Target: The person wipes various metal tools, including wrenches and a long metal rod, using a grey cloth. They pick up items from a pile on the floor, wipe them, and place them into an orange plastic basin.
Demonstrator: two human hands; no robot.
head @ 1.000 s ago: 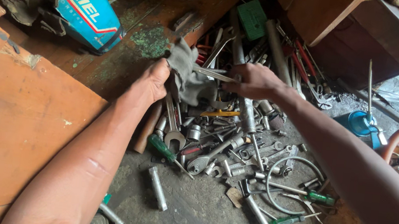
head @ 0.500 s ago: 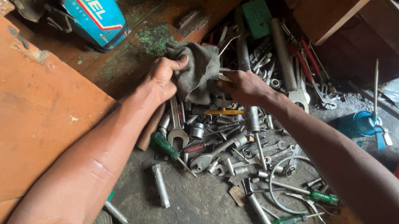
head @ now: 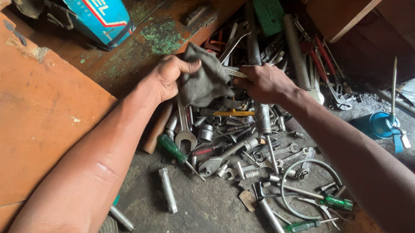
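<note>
Two bare hands are at work over the heap, and both are closed on something. From my remote seat I see the left hand (head: 168, 76) bunched around a crumpled grey cloth rag (head: 205, 80), thumb and fingers pinching its upper left corner; the rag hangs down and to the right of that grip, draped against a flat silver metal tool (head: 236, 73). The right hand (head: 267, 83) is clamped on that tool's right end, so the shaft pokes out leftward from the fist and disappears under the rag's edge. Rag and tool sit between the two hands, just above the pile.

Below them lies one big scatter of loose steel spanners, sockets and bits (head: 235, 150) on a grimy concrete floor (head: 208, 209); I cannot count those pieces. I do count three green-handled screwdrivers: one (head: 173, 149) just below the left wrist, one (head: 335, 201) at the far right of the pile, one (head: 304, 226) beneath that. One bent loop of grey wire (head: 308, 186) rings the right side of the heap. One blue oil can with a thin spout (head: 381, 122) stands well apart to the right. One blue and white carton (head: 95, 7) leans at upper left, beside one orange-brown board (head: 16, 127). One green flat box (head: 269, 12) rests at the top of the pile.
</note>
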